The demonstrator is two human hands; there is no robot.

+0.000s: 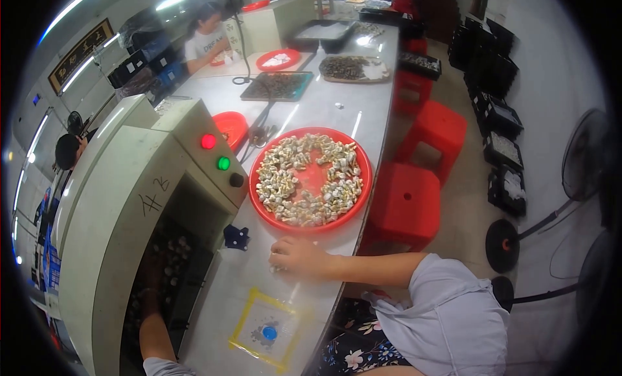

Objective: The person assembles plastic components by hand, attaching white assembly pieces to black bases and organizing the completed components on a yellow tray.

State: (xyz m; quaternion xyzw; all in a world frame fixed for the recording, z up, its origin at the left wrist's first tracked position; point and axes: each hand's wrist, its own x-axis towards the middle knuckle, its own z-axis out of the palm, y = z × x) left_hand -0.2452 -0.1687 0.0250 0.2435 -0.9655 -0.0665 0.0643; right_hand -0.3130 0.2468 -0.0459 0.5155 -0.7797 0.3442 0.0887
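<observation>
My left hand [151,275] reaches into the dark opening of a beige machine [107,201], among small pale rounded pieces [175,256]. Its fingers are lost in the shadow. On the white table, my right hand [297,257] rests with curled fingers, and a few small whitish bits show at its fingertips. What lies under the palm is hidden. Just beyond it stands a round red tray [253,204] of small grey-white and yellowish pieces, heaped in a ring around a bare middle. A dark blue star-like piece [236,237] lies between the right hand and the machine.
Yellow tape [241,321] frames a square around a small blue cap [269,332]. Further along are a smaller red tray [231,125], a flat tray of dark pieces [278,86] and a seated person [210,42]. Red stools [405,204], black crates [506,188] and fans [505,245] stand right.
</observation>
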